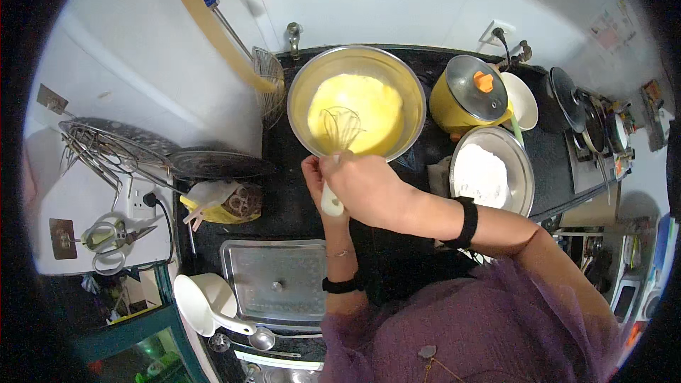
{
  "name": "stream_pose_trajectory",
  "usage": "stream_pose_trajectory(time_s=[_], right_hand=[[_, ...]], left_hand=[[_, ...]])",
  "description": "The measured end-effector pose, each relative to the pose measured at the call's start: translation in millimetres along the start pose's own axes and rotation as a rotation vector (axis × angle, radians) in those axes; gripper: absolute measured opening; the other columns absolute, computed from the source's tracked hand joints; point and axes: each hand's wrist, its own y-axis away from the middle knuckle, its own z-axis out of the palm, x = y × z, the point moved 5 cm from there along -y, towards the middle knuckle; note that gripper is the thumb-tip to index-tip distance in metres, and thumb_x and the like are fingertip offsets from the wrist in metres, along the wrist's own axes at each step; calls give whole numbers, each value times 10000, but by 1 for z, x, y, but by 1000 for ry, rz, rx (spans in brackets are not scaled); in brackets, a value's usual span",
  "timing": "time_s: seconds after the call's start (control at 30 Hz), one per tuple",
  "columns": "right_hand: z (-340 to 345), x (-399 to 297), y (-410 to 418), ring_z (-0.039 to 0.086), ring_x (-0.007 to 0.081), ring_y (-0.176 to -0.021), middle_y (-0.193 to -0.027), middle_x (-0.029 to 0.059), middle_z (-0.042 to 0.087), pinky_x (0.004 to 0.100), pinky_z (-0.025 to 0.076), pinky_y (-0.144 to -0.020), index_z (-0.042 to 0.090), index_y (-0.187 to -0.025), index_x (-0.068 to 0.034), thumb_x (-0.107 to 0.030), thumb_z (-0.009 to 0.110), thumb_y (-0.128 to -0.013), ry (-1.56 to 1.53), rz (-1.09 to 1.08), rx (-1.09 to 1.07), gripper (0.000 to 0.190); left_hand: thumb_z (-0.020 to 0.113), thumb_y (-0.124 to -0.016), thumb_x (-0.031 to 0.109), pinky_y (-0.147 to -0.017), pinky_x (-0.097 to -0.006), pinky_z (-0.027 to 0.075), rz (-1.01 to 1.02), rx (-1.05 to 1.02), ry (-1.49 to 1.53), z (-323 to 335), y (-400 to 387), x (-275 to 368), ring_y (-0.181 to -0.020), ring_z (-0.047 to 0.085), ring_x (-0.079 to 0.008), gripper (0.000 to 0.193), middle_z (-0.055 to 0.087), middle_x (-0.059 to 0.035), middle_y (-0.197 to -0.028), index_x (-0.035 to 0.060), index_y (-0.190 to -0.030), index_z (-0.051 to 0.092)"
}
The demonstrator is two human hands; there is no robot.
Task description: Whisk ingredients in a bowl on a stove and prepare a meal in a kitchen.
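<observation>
A large stainless steel bowl [416, 111] of yellow liquid stands on the black counter before me. My right hand [367, 186] is closed around the pale handle of a wire whisk [342, 126], whose wires dip into the liquid at the bowl's near side. My left hand [314, 173] is at the bowl's near rim, mostly behind the whisk handle and my right hand; its fingers are largely hidden, so its hold on the rim cannot be made out. To the right, a metal bowl [523, 183] holds white powder. Beyond it is a yellow pot [446, 101] with a glass lid.
A cream bowl [524, 101] sits beside the pot. At left lie a tied food bag [242, 205], a clear-lidded tray [276, 260], a white plastic dipper [205, 303] and metal ladles [262, 339]. A wire strainer [268, 85] hangs left of the large bowl; scissors [114, 239] hang on the wall.
</observation>
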Motion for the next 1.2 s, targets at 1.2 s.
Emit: stream_pose_trajectory(time_s=[1.2], right_hand=[[13, 25, -5, 620, 243, -634, -721, 162, 581, 315, 500, -508, 538, -788, 19, -72, 572, -665, 47, 122, 6, 157]], left_hand=[[438, -927, 172, -735, -229, 384, -122, 49, -107, -6, -3, -12, -790, 420, -71, 141, 458, -17, -868, 37, -963, 415]])
